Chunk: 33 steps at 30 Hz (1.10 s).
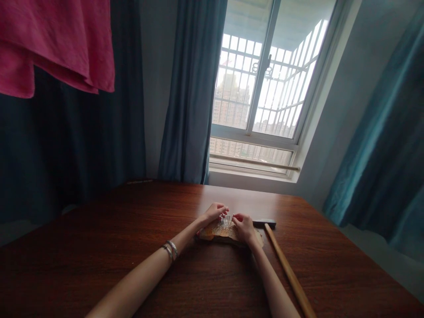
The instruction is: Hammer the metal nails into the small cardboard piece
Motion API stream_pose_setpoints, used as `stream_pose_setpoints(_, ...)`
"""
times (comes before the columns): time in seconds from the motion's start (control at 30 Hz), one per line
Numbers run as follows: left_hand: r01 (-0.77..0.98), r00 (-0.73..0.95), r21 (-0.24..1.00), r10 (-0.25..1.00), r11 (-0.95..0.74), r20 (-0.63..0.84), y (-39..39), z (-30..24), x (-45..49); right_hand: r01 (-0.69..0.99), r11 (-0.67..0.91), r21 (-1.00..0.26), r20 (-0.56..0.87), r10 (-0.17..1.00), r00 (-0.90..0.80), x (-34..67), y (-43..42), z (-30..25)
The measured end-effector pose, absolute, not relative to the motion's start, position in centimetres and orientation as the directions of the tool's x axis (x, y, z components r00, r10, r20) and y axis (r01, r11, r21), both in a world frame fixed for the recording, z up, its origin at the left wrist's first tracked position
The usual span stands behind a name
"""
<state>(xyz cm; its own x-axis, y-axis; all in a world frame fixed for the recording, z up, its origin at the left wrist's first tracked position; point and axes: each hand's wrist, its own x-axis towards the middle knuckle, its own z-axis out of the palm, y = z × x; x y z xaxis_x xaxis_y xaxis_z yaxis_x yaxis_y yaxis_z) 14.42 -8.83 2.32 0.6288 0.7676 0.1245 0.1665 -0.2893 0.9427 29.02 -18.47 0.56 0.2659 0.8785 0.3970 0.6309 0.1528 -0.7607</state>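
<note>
A rough, pale wooden board [228, 235], its top dotted with many dark holes, lies on the table in front of me. Several thin nails [226, 219] stand upright in a row on it. My left hand [216, 212] is at the left end of the row, fingers bent and closed; what they hold, if anything, is too small to make out. At the right end, my right hand [243, 224] pinches a nail between thumb and finger. Just right of the board lies a hammer [287, 265], its dark head away from me and its long wooden handle running toward me.
The brown wooden table [99, 247] stretches out on both sides. Beyond its far edge are a barred window [258, 88] and a blue curtain [192, 97]. A pink towel [62, 44] hangs at the upper left. Another curtain [380, 145] hangs on the right.
</note>
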Motion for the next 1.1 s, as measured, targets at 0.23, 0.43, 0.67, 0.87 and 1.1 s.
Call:
stream_pose_setpoints(0.23,0.185,0.714,0.847,0.66,-0.499,0.233,-10.2,2.9,14.7,0.649,0.162,-0.743,0.401,0.884,0.239,29.0,-18.6,0.4)
stream_pose_setpoints(0.43,0.225,0.71,0.806,0.659,-0.547,0.249,-9.9,2.2,15.6,0.677,0.153,-0.72,0.407,0.883,0.233,29.0,-18.5,0.0)
stream_pose_setpoints(0.67,0.257,0.696,0.792,0.675,-0.554,0.246,-9.6,1.7,15.4,0.718,0.114,-0.687,0.407,0.879,0.249,28.8,-18.7,-0.3)
stream_pose_setpoints(0.87,0.245,0.681,0.787,0.678,-0.566,0.276,-9.7,1.4,15.4,0.766,0.044,-0.642,0.385,0.882,0.272,29.2,-19.6,1.7)
stream_pose_setpoints(1.1,0.287,0.64,0.78,0.717,-0.556,0.275,-10.2,1.4,15.4,0.844,-0.377,-0.382,0.381,0.767,0.516,35.3,-30.3,3.0)
